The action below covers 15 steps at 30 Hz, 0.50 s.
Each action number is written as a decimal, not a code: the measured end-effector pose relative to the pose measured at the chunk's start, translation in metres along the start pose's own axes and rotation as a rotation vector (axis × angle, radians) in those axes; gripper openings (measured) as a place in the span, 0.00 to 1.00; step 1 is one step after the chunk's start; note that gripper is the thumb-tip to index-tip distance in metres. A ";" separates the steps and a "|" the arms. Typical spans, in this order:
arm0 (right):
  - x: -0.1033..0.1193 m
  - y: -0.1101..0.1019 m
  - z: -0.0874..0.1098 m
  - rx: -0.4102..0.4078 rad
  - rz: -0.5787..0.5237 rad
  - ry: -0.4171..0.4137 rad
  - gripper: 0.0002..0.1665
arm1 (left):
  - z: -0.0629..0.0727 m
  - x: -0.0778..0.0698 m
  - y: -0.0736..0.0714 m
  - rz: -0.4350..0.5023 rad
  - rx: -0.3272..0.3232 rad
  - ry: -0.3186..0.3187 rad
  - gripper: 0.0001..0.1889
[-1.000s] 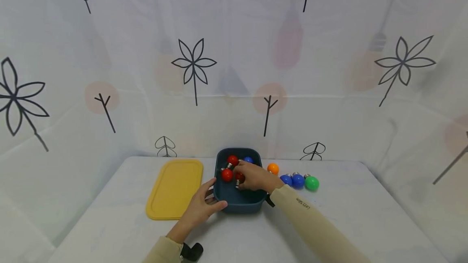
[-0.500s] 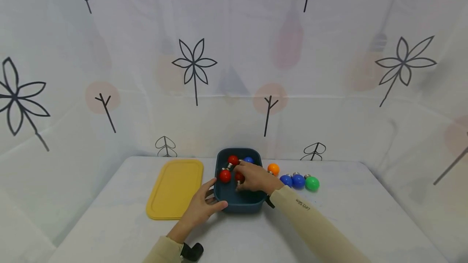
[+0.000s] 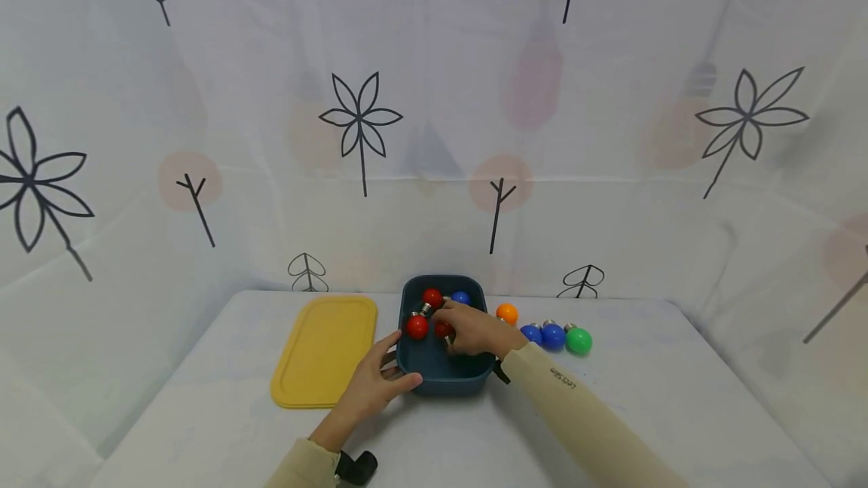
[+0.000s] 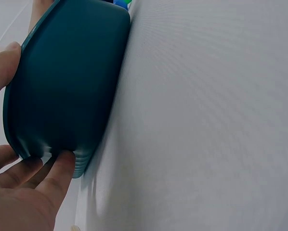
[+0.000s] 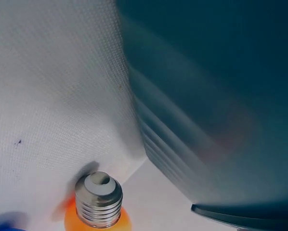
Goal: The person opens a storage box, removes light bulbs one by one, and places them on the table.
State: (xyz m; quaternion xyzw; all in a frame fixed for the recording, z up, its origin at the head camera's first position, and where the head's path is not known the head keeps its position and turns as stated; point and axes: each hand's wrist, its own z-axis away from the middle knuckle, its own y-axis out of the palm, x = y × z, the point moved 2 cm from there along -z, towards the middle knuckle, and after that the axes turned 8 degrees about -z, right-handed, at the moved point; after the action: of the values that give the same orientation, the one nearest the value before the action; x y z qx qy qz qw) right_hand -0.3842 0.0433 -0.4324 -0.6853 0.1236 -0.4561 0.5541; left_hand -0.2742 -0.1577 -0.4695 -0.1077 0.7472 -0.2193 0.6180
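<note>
In the head view, a dark teal bin [image 3: 449, 387] holds several small red and blue light bulbs with metal screw bases. My left hand [image 3: 371, 384] holds the bin's near left corner, the thumb at the near rim and the fingers against the left side. Inside the bin, my right hand [image 3: 475, 328] pinches a red bulb [image 3: 443, 329], partly hidden by the fingers. Another red bulb [image 3: 417, 326] lies to its left, a further red bulb [image 3: 432, 297] and a blue bulb [image 3: 461, 297] behind. The right wrist view shows the bin's outer wall, not the hand.
A yellow lid [image 3: 325, 352] lies flat left of the bin. Right of the bin are an orange bulb [image 3: 506, 313], blue bulbs [image 3: 553, 337] and a green bulb [image 3: 579, 340]. A patterned white cloth [image 3: 420, 224] hangs behind the table.
The loose red bulb at the left of the bin has shifted slightly left. The base of the bulb in my right hand has turned a little. My left hand stays in place.
</note>
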 end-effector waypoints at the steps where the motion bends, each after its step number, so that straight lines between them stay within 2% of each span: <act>1: 0.000 0.000 0.000 0.001 -0.001 -0.002 0.34 | 0.000 0.000 0.000 -0.002 0.000 -0.001 0.45; 9: 0.000 -0.005 0.004 -0.021 -0.017 -0.041 0.31 | -0.002 0.005 0.001 0.009 0.005 -0.028 0.47; 15: 0.001 -0.013 0.011 -0.071 -0.022 -0.089 0.32 | -0.001 0.004 0.000 0.006 0.006 -0.036 0.47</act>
State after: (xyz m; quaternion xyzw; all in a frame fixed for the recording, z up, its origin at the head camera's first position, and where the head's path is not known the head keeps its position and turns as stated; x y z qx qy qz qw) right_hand -0.3795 0.0546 -0.4199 -0.7255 0.1073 -0.4266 0.5292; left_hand -0.2765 -0.1589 -0.4732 -0.1076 0.7357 -0.2175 0.6323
